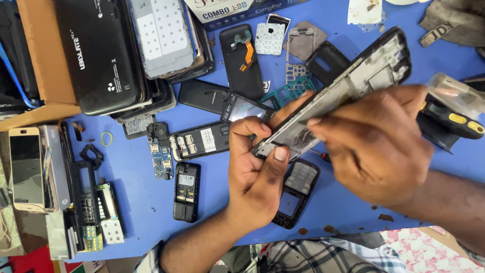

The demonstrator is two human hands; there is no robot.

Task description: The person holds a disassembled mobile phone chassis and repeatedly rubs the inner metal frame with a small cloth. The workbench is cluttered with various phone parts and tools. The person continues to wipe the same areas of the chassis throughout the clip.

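Grip of the left hand (255, 172) pinched on the lower end of a phone frame (343, 91), right hand (374, 141) closed over its middle, frame held tilted above the blue tabletop (141, 202), keypad bezel (295, 192) lying beneath, opened handsets (199, 140) scattered leftward, stacked tablets (101, 50) behind.

Phone frame (348, 81) at centre: matt black plastic rim, dull silver metal inner plate. Counter (136, 182): smooth blue surface, matt, scuffed. Stacked tablets (101, 50) upper left: glossy black plastic backs. Box (45, 65) at left edge: rough brown cardboard. Keypad (269, 38) at top: white rubbery plastic. Shirt (323, 255) at bottom: checked cloth.
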